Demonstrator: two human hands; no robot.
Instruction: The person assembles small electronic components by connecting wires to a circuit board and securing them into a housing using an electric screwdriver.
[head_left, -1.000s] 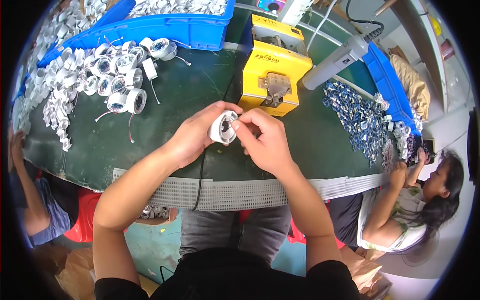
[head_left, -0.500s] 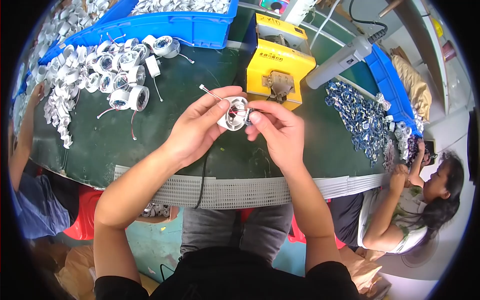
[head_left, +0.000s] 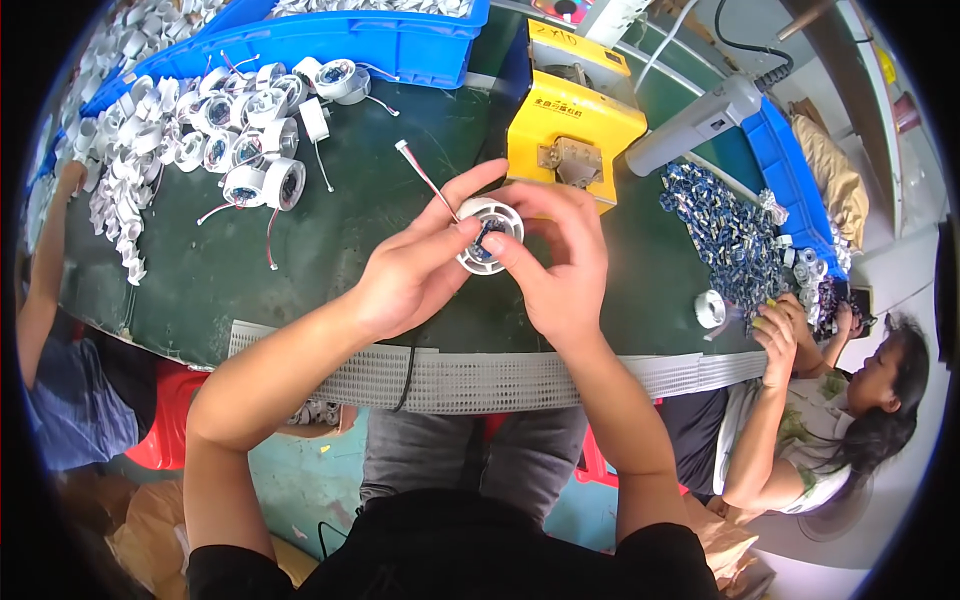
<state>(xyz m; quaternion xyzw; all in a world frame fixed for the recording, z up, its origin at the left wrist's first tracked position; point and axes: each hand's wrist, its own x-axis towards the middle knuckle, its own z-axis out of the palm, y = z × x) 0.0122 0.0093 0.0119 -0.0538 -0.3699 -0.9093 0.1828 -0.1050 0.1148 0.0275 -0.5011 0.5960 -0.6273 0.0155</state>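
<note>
Face a green worktop [head_left: 370,180], cut off at both sides, with a blue bin [head_left: 350,50] cropped at the top and a yellow machine [head_left: 562,125] bearing printed and handwritten characters [head_left: 562,104]. With left hand [head_left: 415,265] cupped and right hand [head_left: 562,255] arched, both curled inward, hold in a two-handed grip a white round housing [head_left: 491,206] over the worktop, near the machine; partly hide its blue board [head_left: 487,232].

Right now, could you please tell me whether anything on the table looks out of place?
Possibly one white cup: it lies singly beside the blue parts, away from the cluster at left.
</note>
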